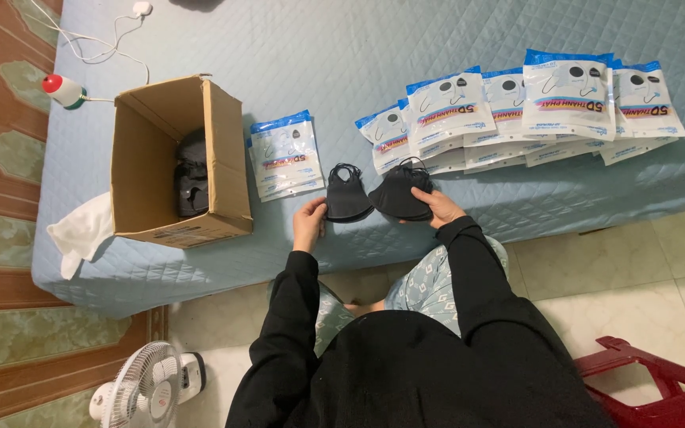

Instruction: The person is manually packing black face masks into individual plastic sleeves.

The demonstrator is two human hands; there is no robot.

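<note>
The left hand (pixel 308 223) is closed lightly on a single black face mask (pixel 346 196), thumb on top, holding it by its lower left edge just above the quilted blue mattress (pixel 342 47). The right hand (pixel 438 208) grips a thicker bunch of black masks (pixel 399 194), fingers curled over the right side; how many are in the bunch is hard to judge from here. The two lots of masks almost touch, the single one just left of the bunch.

Taking the open cardboard box (pixel 180 158) as the landmark: it stands on the mattress well left of the left hand, tipped on its side, with more dark masks (pixel 192 182) inside. Just right of the box lies a small stack of blue-and-white mask packets (pixel 285 154), between box and hands. Far to the right of the box, beyond the right hand, a long overlapping row of filled packets (pixel 517 111) fans out. A white cloth (pixel 81 230) hangs at the box's left, at the mattress edge. Below the box, on the floor, stands a white fan (pixel 146 390); a red plastic stool (pixel 660 380) sits at the far lower right.
</note>
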